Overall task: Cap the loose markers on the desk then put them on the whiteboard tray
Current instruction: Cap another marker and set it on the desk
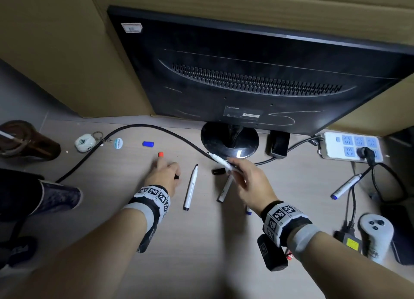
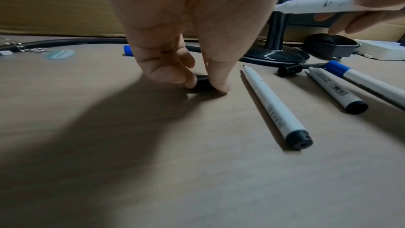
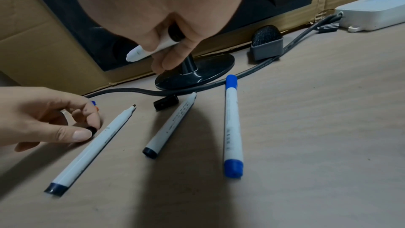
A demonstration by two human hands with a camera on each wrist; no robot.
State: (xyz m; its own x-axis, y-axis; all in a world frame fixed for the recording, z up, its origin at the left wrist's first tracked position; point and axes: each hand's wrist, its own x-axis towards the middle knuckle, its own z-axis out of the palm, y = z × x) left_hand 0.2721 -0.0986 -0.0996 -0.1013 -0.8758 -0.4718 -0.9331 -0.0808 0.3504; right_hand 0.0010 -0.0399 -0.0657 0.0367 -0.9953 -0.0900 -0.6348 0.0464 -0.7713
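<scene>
My left hand [image 1: 167, 171] [image 2: 197, 82] pinches a small black cap [image 2: 202, 83] [image 3: 91, 129] on the desk between thumb and fingers. My right hand [image 1: 243, 175] [image 3: 166, 44] holds an uncapped white marker [image 1: 220, 161] [image 2: 315, 5] [image 3: 151, 49] above the desk, tip pointing left. On the desk lie an uncapped black marker [image 1: 190, 188] [image 2: 274, 107] [image 3: 94, 146], a second uncapped marker [image 1: 224, 190] [image 3: 171, 124], a capped blue marker [image 3: 232, 124] and a loose black cap [image 1: 218, 171] [image 3: 165, 104]. A red cap [image 1: 160, 154] and a blue cap [image 1: 147, 144] lie further back.
A black monitor [image 1: 257, 70] on a round base [image 1: 229, 139] stands behind the markers, with a thick cable [image 1: 94, 151] curving left. A power strip [image 1: 351, 147], another blue marker [image 1: 346, 186] and a grey controller [image 1: 376, 236] sit to the right. Cardboard [image 1: 67, 52] lines the back.
</scene>
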